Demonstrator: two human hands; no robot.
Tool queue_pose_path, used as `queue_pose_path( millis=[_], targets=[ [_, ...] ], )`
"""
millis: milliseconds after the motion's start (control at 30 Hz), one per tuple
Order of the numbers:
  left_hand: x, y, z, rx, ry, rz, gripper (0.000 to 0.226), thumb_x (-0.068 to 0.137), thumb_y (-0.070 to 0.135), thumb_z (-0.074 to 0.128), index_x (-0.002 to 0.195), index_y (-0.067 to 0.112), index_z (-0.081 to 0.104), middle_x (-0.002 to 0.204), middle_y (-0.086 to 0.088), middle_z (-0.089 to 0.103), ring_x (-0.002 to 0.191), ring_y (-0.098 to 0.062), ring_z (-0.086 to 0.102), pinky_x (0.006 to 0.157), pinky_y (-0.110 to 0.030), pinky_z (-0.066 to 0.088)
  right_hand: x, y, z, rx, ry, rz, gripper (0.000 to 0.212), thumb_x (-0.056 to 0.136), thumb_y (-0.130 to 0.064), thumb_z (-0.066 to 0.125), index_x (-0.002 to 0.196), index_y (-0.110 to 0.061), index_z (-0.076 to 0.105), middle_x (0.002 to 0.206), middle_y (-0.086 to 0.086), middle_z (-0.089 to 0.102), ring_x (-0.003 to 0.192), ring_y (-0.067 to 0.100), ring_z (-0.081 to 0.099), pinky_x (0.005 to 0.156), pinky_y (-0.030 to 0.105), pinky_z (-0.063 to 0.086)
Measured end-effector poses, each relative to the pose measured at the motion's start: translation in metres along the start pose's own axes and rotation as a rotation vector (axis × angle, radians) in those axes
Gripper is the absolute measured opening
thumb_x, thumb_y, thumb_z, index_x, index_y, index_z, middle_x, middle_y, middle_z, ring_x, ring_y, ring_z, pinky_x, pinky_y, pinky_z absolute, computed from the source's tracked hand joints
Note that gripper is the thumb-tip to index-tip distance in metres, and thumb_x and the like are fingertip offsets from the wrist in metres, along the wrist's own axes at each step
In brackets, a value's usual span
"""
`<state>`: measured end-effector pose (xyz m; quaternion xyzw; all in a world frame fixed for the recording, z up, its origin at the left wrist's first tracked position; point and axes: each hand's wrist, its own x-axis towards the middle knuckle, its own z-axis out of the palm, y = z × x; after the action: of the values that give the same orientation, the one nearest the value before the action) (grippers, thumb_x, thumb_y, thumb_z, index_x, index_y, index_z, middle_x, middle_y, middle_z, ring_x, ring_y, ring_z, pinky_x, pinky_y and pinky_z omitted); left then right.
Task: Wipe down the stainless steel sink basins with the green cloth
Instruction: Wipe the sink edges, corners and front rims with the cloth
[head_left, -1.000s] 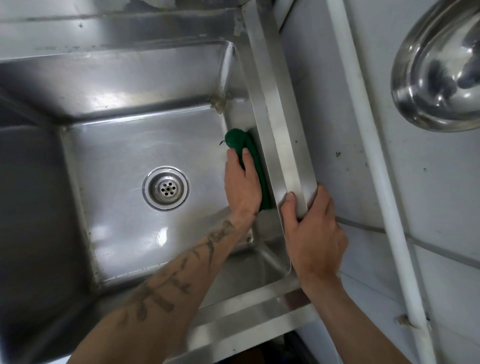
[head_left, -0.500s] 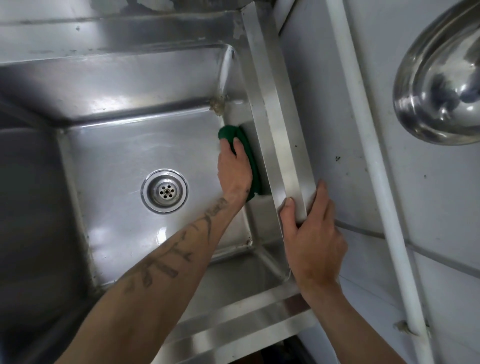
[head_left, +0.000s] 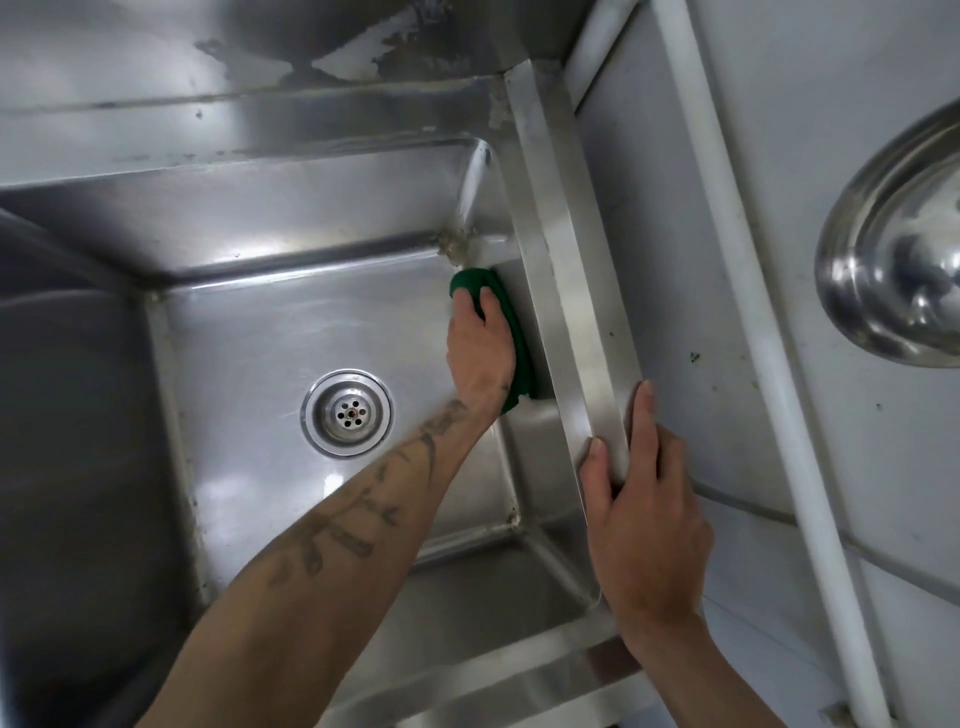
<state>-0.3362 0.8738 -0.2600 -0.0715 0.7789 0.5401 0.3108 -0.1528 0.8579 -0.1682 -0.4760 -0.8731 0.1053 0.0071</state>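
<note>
Since a second ago the left hand (head_left: 480, 358) has slid the green cloth (head_left: 511, 332) along the right wall of the sink basin (head_left: 270, 322) toward the far corner, where grime (head_left: 454, 244) sits at the seam. The fingers lie flat, pressing the folded cloth against the steel wall, likely so it scrubs rather than skids. The right hand (head_left: 641, 514) stays clamped over the sink rim (head_left: 566, 291), thumb inside and fingers outside, apparently bracing the body. The drain (head_left: 348, 412) lies well apart, untouched.
</note>
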Motion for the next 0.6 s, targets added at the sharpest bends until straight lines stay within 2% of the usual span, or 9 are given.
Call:
queue_pose_path(
  millis=[100,233,300,333,433,500,600],
  targets=[
    [-0.003,0.015,-0.004,-0.085,0.007,0.124,0.026,0.113,0.040,0.041,0.103,0.018,0.050,0.096,-0.007,0.067,0.089,-0.025,0.064,0.079,-0.042,0.049,0.000,-0.001,0.001,0.006,0.006,0.006,0.061,0.110,-0.043,0.045,0.164,-0.021,0.028,0.127,0.013,0.062,0.092,0.030,0.071,0.060,0.040,0.058],
    [-0.006,0.033,-0.007,-0.258,0.024,0.287,0.025,0.112,0.034,0.048,0.099,0.013,0.052,0.089,-0.009,0.061,0.079,-0.013,0.055,0.072,-0.028,0.045,0.000,0.000,0.003,-0.007,0.004,0.011,0.061,0.109,-0.045,0.041,0.164,-0.022,0.026,0.124,0.012,0.061,0.091,0.032,0.069,0.059,0.043,0.058],
    [0.009,0.025,-0.003,-0.220,0.023,0.239,0.016,0.113,0.032,0.045,0.103,0.023,0.053,0.097,-0.001,0.065,0.087,-0.012,0.060,0.078,-0.025,0.047,0.000,0.001,0.002,0.000,-0.004,0.019,0.061,0.109,-0.042,0.043,0.164,-0.021,0.027,0.123,0.013,0.061,0.090,0.034,0.069,0.060,0.041,0.056],
    [0.020,0.020,-0.001,-0.186,0.009,0.173,0.013,0.114,0.033,0.042,0.110,0.027,0.054,0.105,0.000,0.067,0.094,-0.016,0.063,0.084,-0.029,0.050,0.000,0.001,0.002,0.006,-0.012,0.021,0.064,0.107,-0.043,0.045,0.164,-0.021,0.027,0.122,0.014,0.061,0.089,0.034,0.069,0.060,0.041,0.055],
    [0.045,0.010,0.000,-0.033,-0.053,-0.026,0.026,0.115,0.035,0.036,0.125,0.018,0.052,0.112,-0.008,0.065,0.104,-0.033,0.064,0.093,-0.041,0.051,0.001,-0.001,0.003,0.007,-0.009,0.033,0.061,0.108,-0.044,0.041,0.164,-0.023,0.026,0.120,0.013,0.060,0.086,0.035,0.069,0.058,0.044,0.056],
    [0.049,0.013,0.000,-0.003,-0.052,0.002,0.025,0.114,0.036,0.037,0.114,0.014,0.050,0.109,-0.010,0.066,0.100,-0.033,0.064,0.087,-0.040,0.049,0.001,0.000,0.003,0.002,-0.005,0.032,0.063,0.106,-0.048,0.038,0.163,-0.023,0.027,0.120,0.013,0.060,0.085,0.037,0.069,0.057,0.045,0.058],
    [0.044,0.023,0.002,-0.099,-0.015,0.178,0.023,0.114,0.035,0.040,0.106,0.015,0.049,0.104,-0.010,0.066,0.090,-0.024,0.062,0.075,-0.034,0.046,0.002,-0.002,0.004,0.000,-0.021,0.042,0.066,0.104,-0.051,0.035,0.163,-0.023,0.028,0.121,0.013,0.060,0.085,0.039,0.069,0.057,0.046,0.057]
  ],
)
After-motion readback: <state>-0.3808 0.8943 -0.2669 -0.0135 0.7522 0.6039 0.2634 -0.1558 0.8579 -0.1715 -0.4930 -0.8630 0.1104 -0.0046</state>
